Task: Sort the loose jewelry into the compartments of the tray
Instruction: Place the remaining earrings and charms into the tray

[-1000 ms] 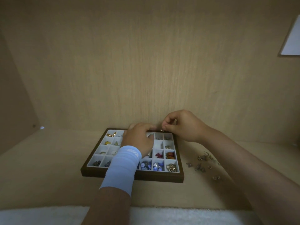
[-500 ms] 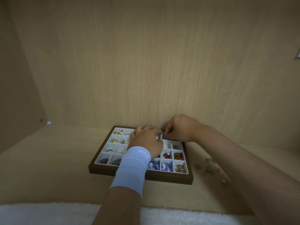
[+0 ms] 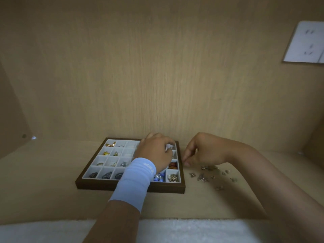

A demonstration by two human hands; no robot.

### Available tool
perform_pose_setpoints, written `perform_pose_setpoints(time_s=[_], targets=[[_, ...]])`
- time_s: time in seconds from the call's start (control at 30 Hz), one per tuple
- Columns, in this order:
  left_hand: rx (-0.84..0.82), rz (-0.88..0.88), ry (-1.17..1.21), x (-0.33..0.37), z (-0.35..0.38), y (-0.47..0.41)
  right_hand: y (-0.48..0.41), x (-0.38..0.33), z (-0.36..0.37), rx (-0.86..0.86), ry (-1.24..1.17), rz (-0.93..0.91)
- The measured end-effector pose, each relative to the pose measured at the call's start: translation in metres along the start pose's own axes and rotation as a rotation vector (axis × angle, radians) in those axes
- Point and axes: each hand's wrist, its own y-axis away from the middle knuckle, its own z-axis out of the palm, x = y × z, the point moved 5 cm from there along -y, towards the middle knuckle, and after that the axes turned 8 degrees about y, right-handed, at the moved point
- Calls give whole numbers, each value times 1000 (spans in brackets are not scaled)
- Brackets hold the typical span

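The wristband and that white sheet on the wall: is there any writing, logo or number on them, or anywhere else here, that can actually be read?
Light blue wristband on the left hand: a small white mark, too blurred to read.
White sheet on the back wall: a few faint grey marks, too small and faint to read.
Tray and loose jewelry: no lettering visible.
Nothing here reads as a clear word or number.

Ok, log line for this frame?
left hand over tray far-right cells | right hand pinching beside loose jewelry | sorting unfinished
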Motion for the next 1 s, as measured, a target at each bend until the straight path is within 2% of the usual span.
perform_pose_setpoints(time_s=[0.17,0.33,0.4,0.53,0.7,0.83,1.0], targets=[[-10,72,-35,20,4,4,9,7,10,-100,15,5],[4,147,-74,40,2,24,4,5,17,-49,30,-28],[66,198,-96,42,0,37,4,7,14,-2,13,-22],[223,204,-112,31,-6,58,5,7,4,108,-196,-52],[413,162,80,33,-17,67,7,-7,-4,179,-502,-149],[453,103,164,24,-19,67,5,-10,-1,250,-638,-165],[393,14,270,9,-20,63,-1,-17,4,350,-740,-165]])
